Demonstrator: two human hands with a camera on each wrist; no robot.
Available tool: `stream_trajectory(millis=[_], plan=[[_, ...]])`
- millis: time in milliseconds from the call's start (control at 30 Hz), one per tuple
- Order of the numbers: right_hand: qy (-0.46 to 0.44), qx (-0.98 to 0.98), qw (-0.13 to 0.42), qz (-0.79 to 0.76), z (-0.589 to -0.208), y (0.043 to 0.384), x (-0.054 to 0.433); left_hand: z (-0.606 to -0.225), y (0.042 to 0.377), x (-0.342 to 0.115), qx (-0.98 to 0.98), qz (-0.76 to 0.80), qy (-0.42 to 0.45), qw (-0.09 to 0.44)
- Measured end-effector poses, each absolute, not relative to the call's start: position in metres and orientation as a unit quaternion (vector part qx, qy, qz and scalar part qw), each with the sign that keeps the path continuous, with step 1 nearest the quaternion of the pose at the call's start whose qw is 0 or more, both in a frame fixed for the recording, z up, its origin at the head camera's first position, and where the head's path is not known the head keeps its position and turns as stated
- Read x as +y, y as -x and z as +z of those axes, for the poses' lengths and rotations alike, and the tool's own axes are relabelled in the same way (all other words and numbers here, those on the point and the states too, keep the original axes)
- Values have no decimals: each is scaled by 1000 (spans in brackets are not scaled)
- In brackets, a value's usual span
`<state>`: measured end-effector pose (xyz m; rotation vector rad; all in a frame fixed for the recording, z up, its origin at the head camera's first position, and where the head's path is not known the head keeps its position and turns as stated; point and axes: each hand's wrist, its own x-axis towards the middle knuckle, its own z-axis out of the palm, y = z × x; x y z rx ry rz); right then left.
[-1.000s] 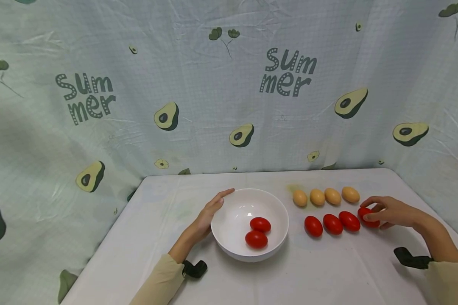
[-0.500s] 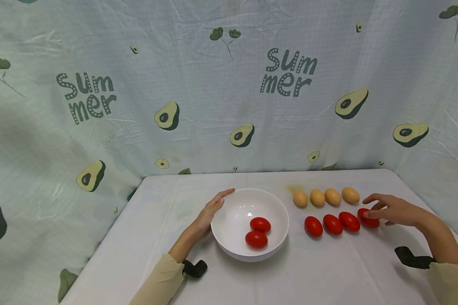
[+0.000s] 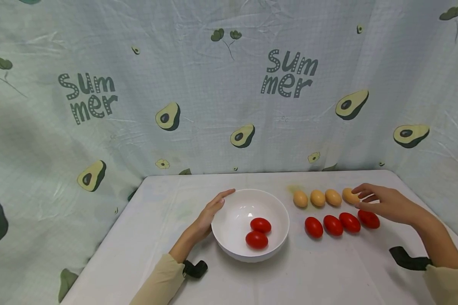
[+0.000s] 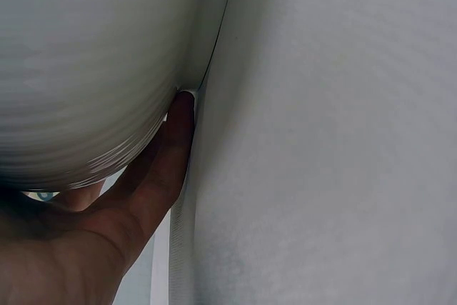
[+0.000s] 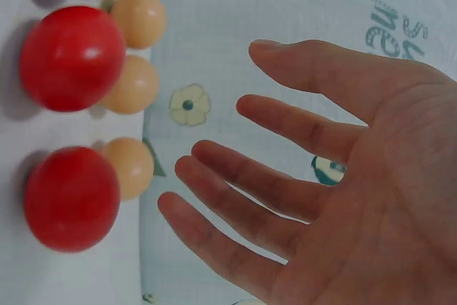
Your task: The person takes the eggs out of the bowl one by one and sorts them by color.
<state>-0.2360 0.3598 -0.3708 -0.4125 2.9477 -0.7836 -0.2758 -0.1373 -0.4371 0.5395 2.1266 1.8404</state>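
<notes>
My left hand point(image 3: 205, 218) rests along the left outer side of a white bowl point(image 3: 229, 228), its fingertips near the rim. Seen from the left wrist, extended fingers point(image 4: 161, 158) lie against the bowl's curved wall point(image 4: 86, 69). Inside the bowl are two red eggs point(image 3: 257, 239). My right hand point(image 3: 391, 206) holds nothing, fingers spread and relaxed, above the rightmost red egg point(image 3: 368, 219) of a row. Its fingertips overlap the rightmost tan egg point(image 3: 350, 195) in the head view. The right wrist view shows the open palm point(image 5: 371, 198) apart from the red eggs point(image 5: 71, 199).
Three other red eggs point(image 3: 333, 225) line up between the bowl and my right hand. Behind them runs a row of tan eggs point(image 3: 317, 198). A white-covered table point(image 3: 301, 275) bears everything, and a printed curtain point(image 3: 198, 84) hangs behind and at the sides.
My right hand has let go of the rightmost red egg and risen up and away from it, toward the tan eggs. The egg stays in the row. The left hand and bowl stay put.
</notes>
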Motion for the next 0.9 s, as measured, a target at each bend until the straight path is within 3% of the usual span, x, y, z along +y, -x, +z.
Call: stream_trajectory(millis=[333, 900], plan=[[179, 949, -2, -260, -363, 231, 323, -438, 276, -138, 735, 638, -182, 139], [248, 925, 13, -289, -344, 240, 240, -438, 277, -138, 735, 637, -187, 141]])
